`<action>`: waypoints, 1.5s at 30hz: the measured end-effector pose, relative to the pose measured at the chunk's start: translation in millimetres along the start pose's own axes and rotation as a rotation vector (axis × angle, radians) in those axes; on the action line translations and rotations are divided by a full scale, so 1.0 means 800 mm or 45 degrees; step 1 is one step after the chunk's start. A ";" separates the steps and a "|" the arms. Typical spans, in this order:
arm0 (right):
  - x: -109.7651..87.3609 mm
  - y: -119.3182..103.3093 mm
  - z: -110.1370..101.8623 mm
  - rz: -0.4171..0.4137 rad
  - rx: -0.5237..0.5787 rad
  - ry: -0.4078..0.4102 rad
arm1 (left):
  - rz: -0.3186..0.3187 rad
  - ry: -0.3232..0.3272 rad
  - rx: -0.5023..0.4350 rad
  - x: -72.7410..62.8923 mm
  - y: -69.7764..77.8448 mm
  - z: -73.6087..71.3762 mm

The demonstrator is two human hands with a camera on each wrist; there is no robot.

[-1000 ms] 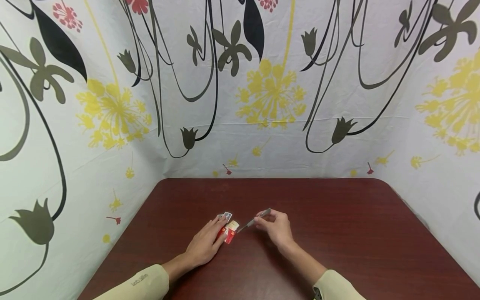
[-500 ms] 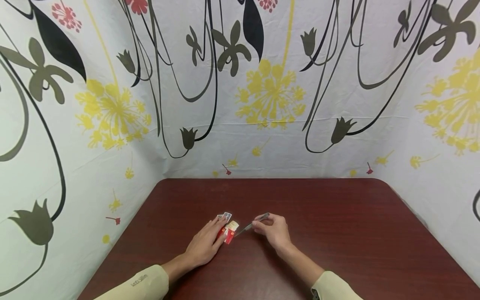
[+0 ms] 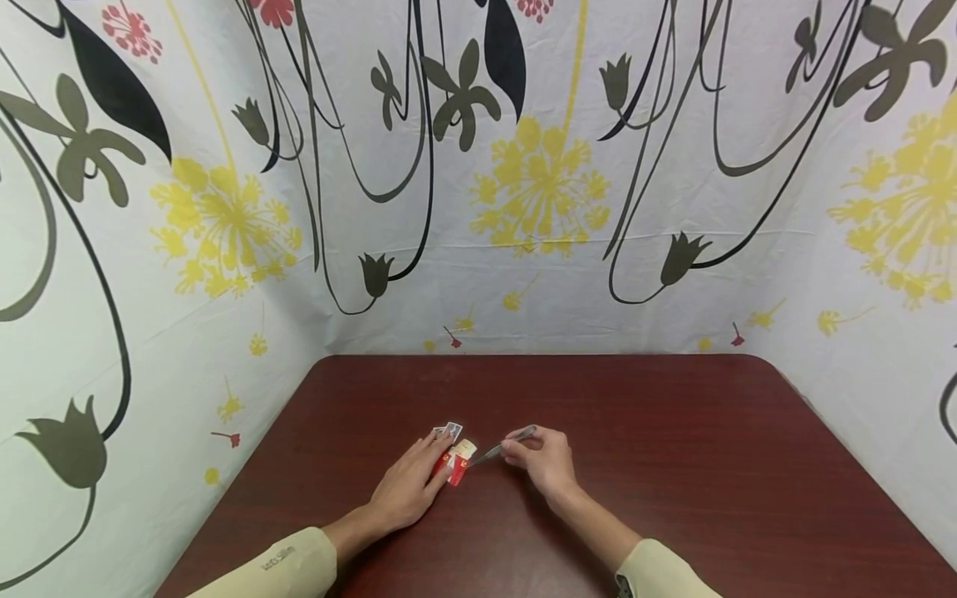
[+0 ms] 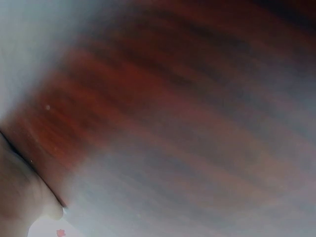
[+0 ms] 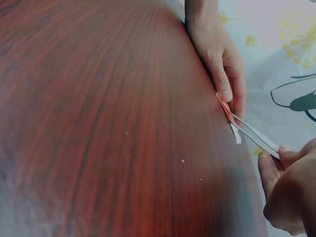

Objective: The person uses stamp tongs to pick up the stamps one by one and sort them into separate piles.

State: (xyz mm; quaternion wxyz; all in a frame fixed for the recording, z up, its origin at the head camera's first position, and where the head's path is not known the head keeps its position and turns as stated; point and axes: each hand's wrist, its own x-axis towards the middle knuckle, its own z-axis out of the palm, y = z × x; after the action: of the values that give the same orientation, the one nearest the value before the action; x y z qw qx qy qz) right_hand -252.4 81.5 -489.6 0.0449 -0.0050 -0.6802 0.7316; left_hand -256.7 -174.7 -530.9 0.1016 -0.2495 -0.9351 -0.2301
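My left hand [image 3: 407, 486] lies with its fingers extended over a small red-and-white card or packet [image 3: 458, 472], resting on it at the table's middle. A pale yellow piece [image 3: 466, 449] shows at the card's upper right. Beyond the fingertips pokes out a small grey-and-white printed card [image 3: 453, 429], partly hidden. Between thumb and fingers, my right hand [image 3: 549, 465] pinches metal tweezers [image 5: 254, 134]. Their tips point left and reach the red card's right edge; the right wrist view shows the two arms apart around it. The left wrist view catches only part of the left hand [image 4: 22, 192].
A dark red-brown wooden table [image 3: 658, 432] spreads under both hands. White cloth with flower prints [image 3: 538, 307] hangs along its back and sides. Tiny pale specks [image 5: 182, 161] dot the tabletop in the right wrist view.
The right hand has shifted slightly left and the tweezers lie at a lower slant, their tips now at the red card's edge. The left hand and the cards have stayed put.
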 end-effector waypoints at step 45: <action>0.014 -0.004 0.020 -0.132 -0.106 0.083 | 0.001 -0.015 0.019 0.002 0.003 -0.003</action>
State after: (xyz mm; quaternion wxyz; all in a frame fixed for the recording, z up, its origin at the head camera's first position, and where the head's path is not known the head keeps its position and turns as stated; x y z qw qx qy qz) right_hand -264.3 66.2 -485.0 0.1048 0.0045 -0.7077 0.6987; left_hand -256.5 -173.6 -527.5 0.0980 -0.2506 -0.9373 -0.2217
